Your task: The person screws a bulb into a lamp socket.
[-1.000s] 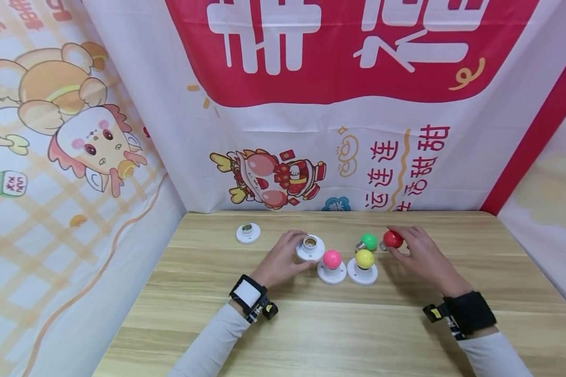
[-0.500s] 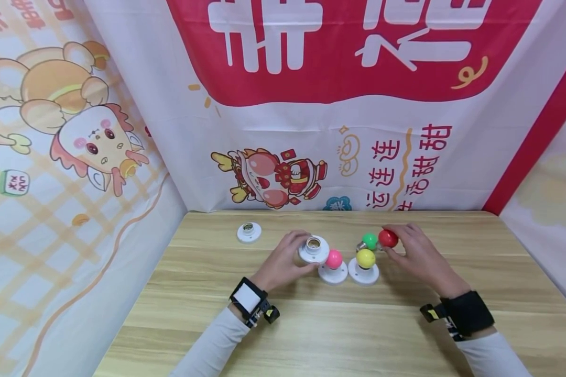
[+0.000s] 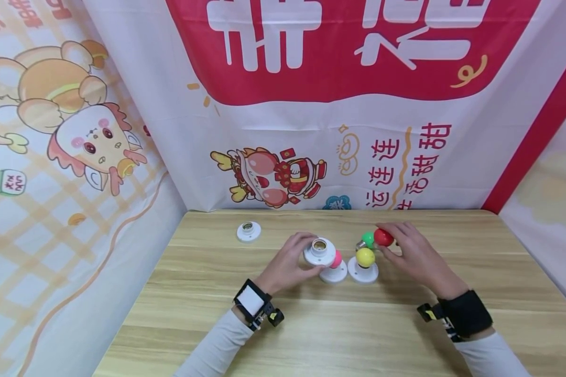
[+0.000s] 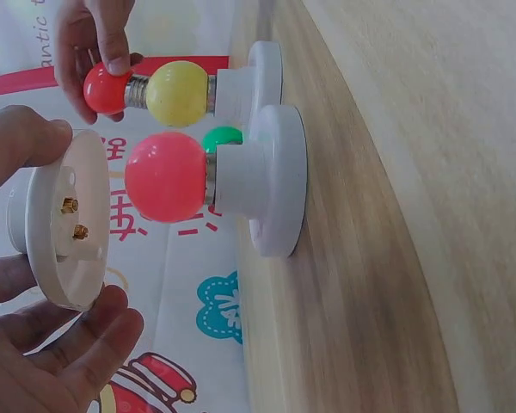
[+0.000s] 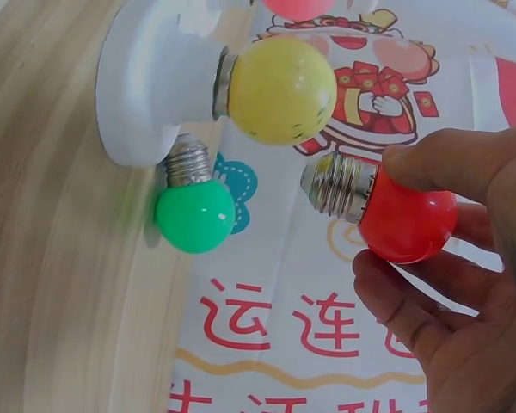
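Note:
My left hand (image 3: pixel 290 264) grips a white round lamp holder (image 3: pixel 319 252) by its rim, its socket facing up, raised above the table. In the left wrist view its hollow underside shows two brass screws. My right hand (image 3: pixel 417 256) holds a red bulb (image 5: pixel 408 211) by its globe, the metal screw base pointing left. A pink bulb (image 4: pixel 165 176) stands in a lamp holder on the table, partly covered by the held holder in the head view. Right of it, a yellow bulb (image 3: pixel 365 257) stands in another holder. Behind the yellow one, a green bulb (image 5: pixel 196 215) lies loose.
One more lamp holder (image 3: pixel 248 232), without a bulb, sits at the back left of the wooden table (image 3: pixel 311 335). A printed cloth (image 3: pixel 273 120) hangs upright along the table's back edge, with more cloth (image 3: pixel 75 251) at the left.
My left hand has carried the lamp holder to the right, over the edge of the pink bulb. My right hand has brought the red bulb slightly left and up.

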`<state>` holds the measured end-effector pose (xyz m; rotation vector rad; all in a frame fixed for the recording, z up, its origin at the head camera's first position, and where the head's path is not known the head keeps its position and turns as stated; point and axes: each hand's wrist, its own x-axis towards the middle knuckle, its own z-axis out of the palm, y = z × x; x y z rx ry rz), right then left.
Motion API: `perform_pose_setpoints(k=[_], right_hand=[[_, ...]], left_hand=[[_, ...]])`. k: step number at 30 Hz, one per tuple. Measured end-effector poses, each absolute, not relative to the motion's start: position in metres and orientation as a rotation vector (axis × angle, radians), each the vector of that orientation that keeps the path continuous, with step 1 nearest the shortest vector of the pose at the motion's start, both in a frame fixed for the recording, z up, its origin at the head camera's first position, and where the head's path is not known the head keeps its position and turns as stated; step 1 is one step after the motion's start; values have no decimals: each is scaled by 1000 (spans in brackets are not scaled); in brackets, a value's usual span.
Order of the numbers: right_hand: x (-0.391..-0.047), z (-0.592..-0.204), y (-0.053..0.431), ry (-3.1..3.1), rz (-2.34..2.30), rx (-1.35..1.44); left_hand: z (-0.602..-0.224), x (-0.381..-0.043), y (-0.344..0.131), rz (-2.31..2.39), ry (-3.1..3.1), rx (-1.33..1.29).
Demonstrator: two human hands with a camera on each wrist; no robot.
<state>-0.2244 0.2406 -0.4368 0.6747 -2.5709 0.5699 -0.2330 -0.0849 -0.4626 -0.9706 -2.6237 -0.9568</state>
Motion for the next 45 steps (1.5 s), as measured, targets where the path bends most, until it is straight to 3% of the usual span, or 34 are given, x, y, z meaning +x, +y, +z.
perform_pose_setpoints(k=[45], right_hand=[[-191, -390, 202, -2357, 538, 918]], left_hand=[[-451, -213, -47, -1090, -2446, -1210]])
